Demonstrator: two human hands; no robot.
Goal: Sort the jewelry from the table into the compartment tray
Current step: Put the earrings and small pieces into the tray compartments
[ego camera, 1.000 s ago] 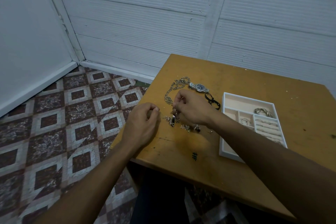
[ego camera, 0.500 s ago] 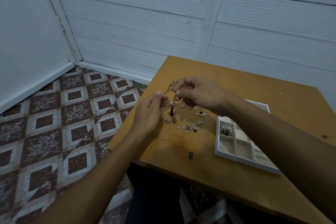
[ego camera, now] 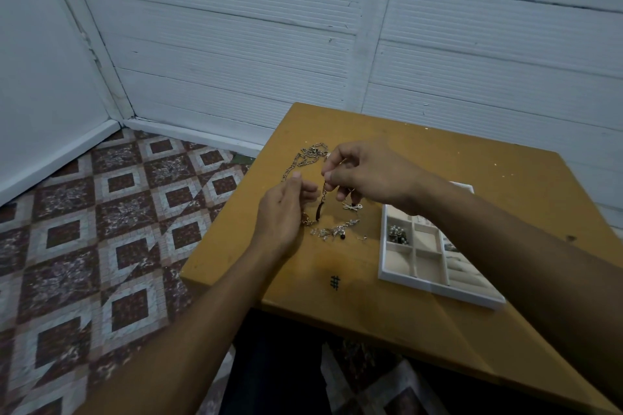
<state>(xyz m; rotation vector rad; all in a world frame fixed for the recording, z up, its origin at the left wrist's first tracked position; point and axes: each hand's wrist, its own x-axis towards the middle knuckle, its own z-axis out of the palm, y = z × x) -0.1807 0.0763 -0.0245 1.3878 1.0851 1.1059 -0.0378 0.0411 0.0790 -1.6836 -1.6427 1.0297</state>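
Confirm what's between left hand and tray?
Head view: a scatter of small silver pieces and a bow-shaped charm on the table, between left hand and tray.

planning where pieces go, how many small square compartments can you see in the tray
4, a two-by-two block at the tray's left: far-left holding a beaded piece, far-right, near-left, near-right. The right forearm hides the far end; more possible.

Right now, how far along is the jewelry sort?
Done: a small cluster sits in one tray compartment; the arm hides other compartments. In hand: right hand pinches a gold chain, left hand beside it. Left: silver chain, bow-shaped piece and small pieces on the table.
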